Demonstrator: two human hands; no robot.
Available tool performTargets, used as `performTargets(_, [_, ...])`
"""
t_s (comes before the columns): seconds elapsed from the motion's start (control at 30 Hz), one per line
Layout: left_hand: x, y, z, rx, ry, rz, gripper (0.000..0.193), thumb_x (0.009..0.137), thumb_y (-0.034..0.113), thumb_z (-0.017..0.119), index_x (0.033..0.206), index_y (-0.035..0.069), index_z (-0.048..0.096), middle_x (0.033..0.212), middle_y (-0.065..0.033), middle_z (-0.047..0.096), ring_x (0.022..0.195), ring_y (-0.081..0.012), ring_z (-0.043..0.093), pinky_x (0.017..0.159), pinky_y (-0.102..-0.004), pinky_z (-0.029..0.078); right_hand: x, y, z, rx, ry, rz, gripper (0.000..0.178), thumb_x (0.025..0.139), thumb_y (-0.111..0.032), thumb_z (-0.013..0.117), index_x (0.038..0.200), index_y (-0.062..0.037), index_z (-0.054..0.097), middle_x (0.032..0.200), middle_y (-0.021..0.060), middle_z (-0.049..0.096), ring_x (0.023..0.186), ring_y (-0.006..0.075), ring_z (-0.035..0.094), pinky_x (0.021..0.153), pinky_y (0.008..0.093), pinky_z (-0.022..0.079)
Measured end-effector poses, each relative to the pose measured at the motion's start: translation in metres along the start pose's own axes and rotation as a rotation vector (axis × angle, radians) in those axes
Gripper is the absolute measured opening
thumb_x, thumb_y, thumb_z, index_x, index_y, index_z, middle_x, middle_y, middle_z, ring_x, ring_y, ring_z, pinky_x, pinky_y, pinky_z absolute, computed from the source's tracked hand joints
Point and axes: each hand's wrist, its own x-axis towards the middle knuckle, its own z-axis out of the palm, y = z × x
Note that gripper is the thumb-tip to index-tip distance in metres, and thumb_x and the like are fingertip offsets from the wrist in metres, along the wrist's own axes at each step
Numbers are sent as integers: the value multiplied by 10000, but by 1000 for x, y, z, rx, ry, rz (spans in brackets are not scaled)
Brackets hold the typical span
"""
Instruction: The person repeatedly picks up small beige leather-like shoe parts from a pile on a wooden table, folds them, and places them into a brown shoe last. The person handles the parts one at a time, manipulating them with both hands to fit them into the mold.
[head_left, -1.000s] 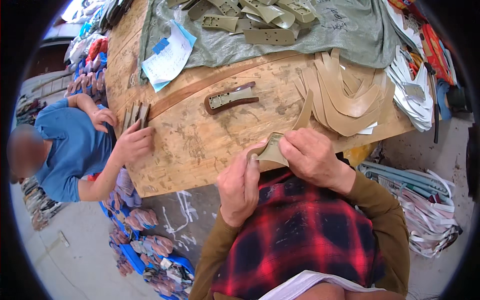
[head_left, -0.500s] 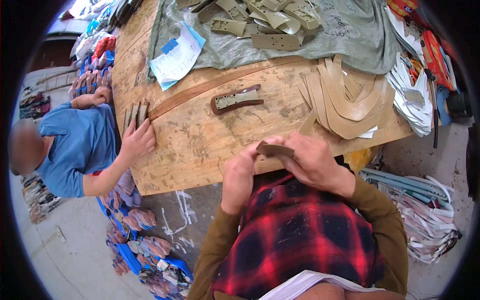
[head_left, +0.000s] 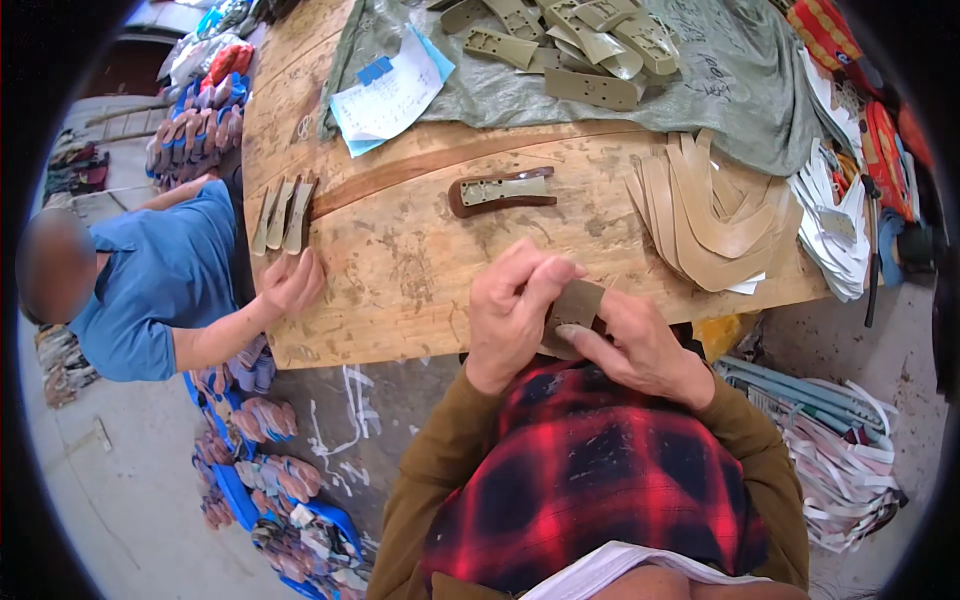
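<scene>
In front of my apron I hold a curved olive-brown plate (head_left: 578, 306) with both hands. My left hand (head_left: 508, 318) is closed at its left edge, fingers curled and bunched. My right hand (head_left: 648, 348) grips the other side, its thumb pressed flat on the plate's face. Beyond my hands, a dark brown U-shaped piece (head_left: 468, 206) lies on the wooden table (head_left: 390, 270) with a holed olive plate (head_left: 503, 190) set inside it. To the right rests a fanned stack of tan U-shaped sheets (head_left: 690, 240).
Olive plates (head_left: 590, 88) are heaped on a grey-green sack (head_left: 740, 110) at the back, near a handwritten paper (head_left: 390, 108). At left, a co-worker's hand (head_left: 293, 283) is beside several upright-laid plates (head_left: 285, 212). White strips (head_left: 830, 225) hang at the right edge.
The plate in my hands has turned so its broad face shows. My left hand has risen over its upper edge. The co-worker's fingers have come off the plates at left.
</scene>
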Motion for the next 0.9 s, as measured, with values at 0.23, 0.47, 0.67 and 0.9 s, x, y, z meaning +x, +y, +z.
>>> performTargets(0.23, [0, -1, 7, -727, 71, -174, 436, 994, 295, 575, 1323, 11, 542, 1203, -96, 624, 997, -148, 598, 819, -251, 471, 9, 1, -10, -105, 97, 13, 351, 870, -90, 622, 1186, 28, 528, 946, 215, 615, 833, 401, 622, 692, 449, 493])
performTargets(0.47, [-7, -24, -4, 380, -13, 428, 388, 866, -48, 618, 1249, 5, 593, 1233, -177, 641, 1127, -276, 643, 929, -346, 513, 12, 0, -7, -274, 88, -183, 424, 896, -57, 575, 1292, 33, 453, 1171, 219, 557, 1034, 350, 606, 857, 397, 498])
performTargets(0.67, [-13, -30, -4, 181, 133, 660, 264, 848, -32, 634, 1103, -17, 564, 1207, -312, 603, 1102, -402, 637, 878, -408, 552, 8, 16, -18, 434, 173, 315, 364, 978, -186, 552, 1272, 29, 552, 1203, 105, 598, 1059, 159, 609, 893, 293, 495])
performTargets(0.9, [-20, -40, -3, 245, 65, 632, 185, 949, 62, 589, 1063, -22, 470, 1362, -330, 438, 1186, -430, 564, 885, -464, 563, 26, 14, -7, 534, 200, 302, 221, 961, -145, 606, 1058, 37, 686, 949, 65, 712, 867, 101, 637, 778, 261, 508])
